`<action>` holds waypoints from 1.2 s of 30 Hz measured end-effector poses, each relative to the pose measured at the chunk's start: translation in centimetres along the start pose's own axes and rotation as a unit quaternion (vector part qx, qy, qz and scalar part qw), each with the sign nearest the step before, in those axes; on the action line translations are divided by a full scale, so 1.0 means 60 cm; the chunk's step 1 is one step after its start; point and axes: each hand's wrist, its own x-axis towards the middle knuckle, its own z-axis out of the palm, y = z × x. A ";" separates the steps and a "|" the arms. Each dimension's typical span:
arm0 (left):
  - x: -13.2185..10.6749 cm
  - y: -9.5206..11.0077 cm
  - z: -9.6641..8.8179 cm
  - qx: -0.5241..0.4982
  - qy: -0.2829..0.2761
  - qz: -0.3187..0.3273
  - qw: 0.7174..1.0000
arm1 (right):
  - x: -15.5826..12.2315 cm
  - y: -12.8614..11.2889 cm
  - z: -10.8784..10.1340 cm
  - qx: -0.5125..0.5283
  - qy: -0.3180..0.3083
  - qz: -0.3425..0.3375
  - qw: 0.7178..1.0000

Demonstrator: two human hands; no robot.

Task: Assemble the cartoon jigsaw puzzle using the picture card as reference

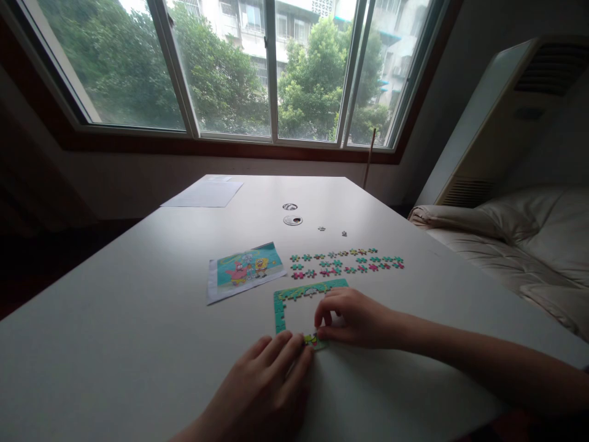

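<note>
A jigsaw puzzle frame (pixel 280 310) lies on the white table, its green border joined along the top and left around a bare middle. My left hand (pixel 271 374) rests on the lower edge with fingers stretched out, covering the lower left corner. At the bottom edge, a yellow-green and red puzzle piece (pixel 311 339) shows between the hands. My right hand (pixel 352 316) is closed in a pinch there, thumb and index finger meeting at that piece's right end. The right side of the frame is hidden behind this hand. Above, loose puzzle pieces (pixel 338 264) lie in rows.
A cartoon reference picture (pixel 246 270) lies left of the pieces. Farther back are two small round items (pixel 292 221) and two separate pieces (pixel 344 234). Paper sheets (pixel 202 191) lie at the table's (pixel 138 294) far left. A padded couch (pixel 506 245) stands to the right.
</note>
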 end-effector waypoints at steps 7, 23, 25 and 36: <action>-0.003 -0.003 0.004 0.003 -0.001 0.006 1.000 | 0.086 0.107 -0.077 -0.101 0.032 0.090 0.990; -0.002 -0.001 0.001 0.003 0.004 0.004 1.000 | 0.231 0.277 -0.121 -0.109 0.010 0.316 0.943; -0.002 -0.001 -0.001 0.002 -0.001 0.004 1.000 | 0.229 0.276 -0.124 -0.095 0.005 0.318 0.943; 0.000 0.002 0.002 -0.023 -0.040 -0.013 0.999 | 0.131 0.151 -0.102 0.015 0.046 0.154 0.987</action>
